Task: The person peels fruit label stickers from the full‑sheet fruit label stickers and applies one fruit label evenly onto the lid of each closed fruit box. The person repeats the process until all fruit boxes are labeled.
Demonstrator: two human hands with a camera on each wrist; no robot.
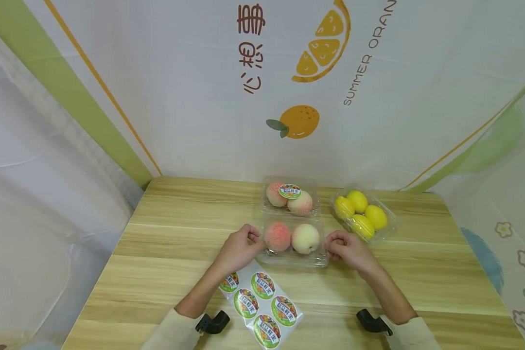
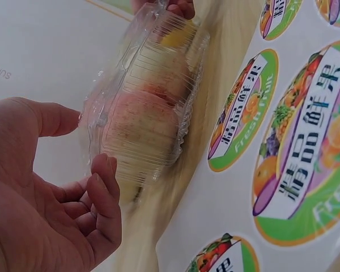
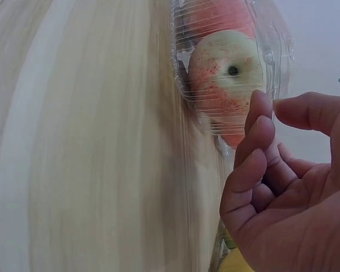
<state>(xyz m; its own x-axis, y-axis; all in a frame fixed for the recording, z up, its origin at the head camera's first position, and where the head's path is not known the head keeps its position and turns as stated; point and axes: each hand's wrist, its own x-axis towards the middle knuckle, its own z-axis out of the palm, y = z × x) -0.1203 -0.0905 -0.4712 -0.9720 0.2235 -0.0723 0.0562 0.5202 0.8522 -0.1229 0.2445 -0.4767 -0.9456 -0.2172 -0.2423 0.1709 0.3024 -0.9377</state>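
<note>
On the wooden table [image 1: 157, 238] I see a sticker sheet [image 1: 262, 307]; only the left wrist view lets me read "Fresh Fruit". Just beyond, a clear box [image 1: 294, 262] is pinched at its ends, apparently, by left hand [image 1: 240, 249] and right hand [image 1: 350, 250], two peaches [image 1: 305, 238] inside.

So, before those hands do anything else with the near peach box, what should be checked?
1. Left hand on the near box: ok, at one side edge.
2. Right hand on it too: ok, at the opposite edge.
3. Two peaches inside: ok.
4. Fully fastened all round: cannot tell.
5. Labelled on top: not ok, none visible; the far box has an oval label.
6. Sticker sheet nearby: ok.
</note>
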